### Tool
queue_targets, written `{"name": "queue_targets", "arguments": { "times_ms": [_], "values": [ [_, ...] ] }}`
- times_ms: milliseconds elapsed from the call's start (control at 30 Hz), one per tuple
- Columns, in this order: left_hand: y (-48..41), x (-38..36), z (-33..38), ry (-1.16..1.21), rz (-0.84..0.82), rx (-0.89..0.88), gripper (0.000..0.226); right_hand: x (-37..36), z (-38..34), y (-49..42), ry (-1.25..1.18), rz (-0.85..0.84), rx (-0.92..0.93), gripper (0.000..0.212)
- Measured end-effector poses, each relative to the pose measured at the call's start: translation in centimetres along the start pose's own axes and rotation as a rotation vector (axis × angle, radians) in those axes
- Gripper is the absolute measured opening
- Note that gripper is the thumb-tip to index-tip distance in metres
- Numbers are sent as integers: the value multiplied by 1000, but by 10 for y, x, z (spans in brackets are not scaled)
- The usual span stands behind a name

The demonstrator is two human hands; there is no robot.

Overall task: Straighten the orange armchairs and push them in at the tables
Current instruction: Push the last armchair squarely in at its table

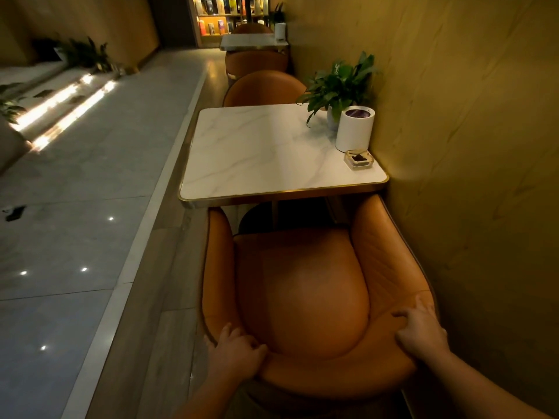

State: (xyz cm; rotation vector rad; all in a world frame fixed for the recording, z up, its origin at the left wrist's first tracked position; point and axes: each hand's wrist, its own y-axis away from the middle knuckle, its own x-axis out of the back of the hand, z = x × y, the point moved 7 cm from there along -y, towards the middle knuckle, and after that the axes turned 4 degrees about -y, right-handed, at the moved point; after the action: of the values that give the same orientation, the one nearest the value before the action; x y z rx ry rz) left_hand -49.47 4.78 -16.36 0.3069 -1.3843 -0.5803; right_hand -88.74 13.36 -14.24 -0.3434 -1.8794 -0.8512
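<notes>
- Dim, warm-lit café aisle with a pale tiled floor (75, 182) to the left of a white marble bench (266, 152) that stands against a yellow wall (469, 146).
- On the bench's far right corner, by the wall, sits a potted plant (338, 86); just in front of it stands a white cylinder (355, 128), and nearer still a small clear ashtray (360, 160).
- An orange armchair (302, 291) faces the bench from the near side, its armrest tips reaching the bench's near edge and its seat front close below that edge.
- Left hand (234, 353) curls over the left part of the chair's backrest rim, fingers folded onto the leather.
- Right hand (422, 328) grips the right part of the same rim, fingers pressing into the padding.
- Beyond the bench, a second orange armchair (263, 87) shows its rounded back at the far edge.
- Farther away stand another table (251, 42) with chairs and lit shelves (223, 13).
</notes>
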Motion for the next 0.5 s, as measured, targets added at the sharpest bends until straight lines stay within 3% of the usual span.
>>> {"name": "queue_targets", "arguments": {
  "times_ms": [167, 267, 367, 500],
  "values": [
    [3, 0, 0, 17, 11, -17, 47, 0, 1, 2, 34, -20, 8, 49],
    [3, 5, 1, -2, -8, -13, 50, -1, -4, 1, 198, -78, 31, 45],
    [-2, 8, 0, -31, -4, -16, 50, 3, -27, 3, 350, -49, 153, 53],
    [-2, 21, -2, 29, 79, 8, 47, 3, -59, 7, 308, -36, 257, 61]
  ]
}}
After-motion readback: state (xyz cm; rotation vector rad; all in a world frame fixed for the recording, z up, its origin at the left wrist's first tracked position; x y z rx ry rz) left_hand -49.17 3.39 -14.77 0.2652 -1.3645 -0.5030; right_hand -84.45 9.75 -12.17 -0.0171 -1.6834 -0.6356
